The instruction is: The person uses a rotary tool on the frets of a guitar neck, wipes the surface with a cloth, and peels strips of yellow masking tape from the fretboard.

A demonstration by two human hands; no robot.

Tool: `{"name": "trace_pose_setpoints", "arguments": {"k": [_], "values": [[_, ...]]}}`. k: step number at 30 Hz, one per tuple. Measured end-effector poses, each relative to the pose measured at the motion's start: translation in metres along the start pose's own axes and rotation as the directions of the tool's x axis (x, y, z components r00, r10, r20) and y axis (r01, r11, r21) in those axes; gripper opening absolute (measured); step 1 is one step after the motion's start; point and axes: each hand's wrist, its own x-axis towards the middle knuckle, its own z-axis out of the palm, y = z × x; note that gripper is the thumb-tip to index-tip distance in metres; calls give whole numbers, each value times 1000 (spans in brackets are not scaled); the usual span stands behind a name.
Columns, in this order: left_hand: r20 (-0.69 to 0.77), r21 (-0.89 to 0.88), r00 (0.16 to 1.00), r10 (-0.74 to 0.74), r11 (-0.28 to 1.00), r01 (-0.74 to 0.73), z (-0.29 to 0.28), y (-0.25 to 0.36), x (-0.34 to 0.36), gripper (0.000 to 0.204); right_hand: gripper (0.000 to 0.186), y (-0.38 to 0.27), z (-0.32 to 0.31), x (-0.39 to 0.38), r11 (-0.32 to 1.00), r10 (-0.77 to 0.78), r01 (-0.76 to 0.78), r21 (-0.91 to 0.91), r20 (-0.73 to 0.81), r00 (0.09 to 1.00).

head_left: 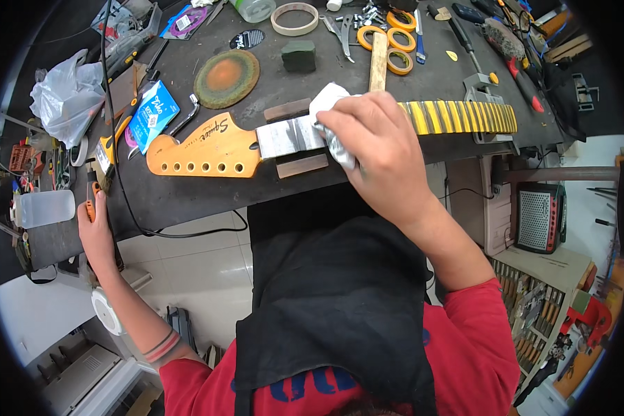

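Note:
A guitar neck lies across the bench, its amber headstock to the left. Next to the headstock, the fretboard section looks whitish with dark streaks. Farther right, yellow tape strips alternate with dark bands. My right hand is closed on a crumpled white cloth or paper wipe, pressed against the fretboard between the streaked and taped parts. At the bench's left front, the fingers of my left hand wrap around an orange-and-black tool handle; its kind is unclear.
Brown blocks lie under the neck. Behind it are a round disc, dark green block, tape rolls and a wooden stick. A black cable crosses the left side near a plastic bottle.

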Motion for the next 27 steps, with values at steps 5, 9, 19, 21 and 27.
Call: {"name": "trace_pose_setpoints", "arguments": {"k": [5,9,19,21,27], "values": [[-3,25,997,-71,997,71,7,-13,-8,67,47,-17,-20,-26,995,-22,35,-96,135,991],[-15,36,997,-75,996,76,6,-19,-4,69,49,-15,-21,-6,978,6,42,-202,231,973],[-38,103,995,-89,990,92,10,-10,-8,77,57,-31,-30,-6,957,88,19,-291,348,934],[-29,111,995,-92,989,95,12,-14,-4,79,52,-27,-22,-8,948,58,53,-315,333,941],[-5,171,988,-157,973,155,8,-20,4,79,49,-49,-54,-31,990,76,-18,-143,414,907]]}}
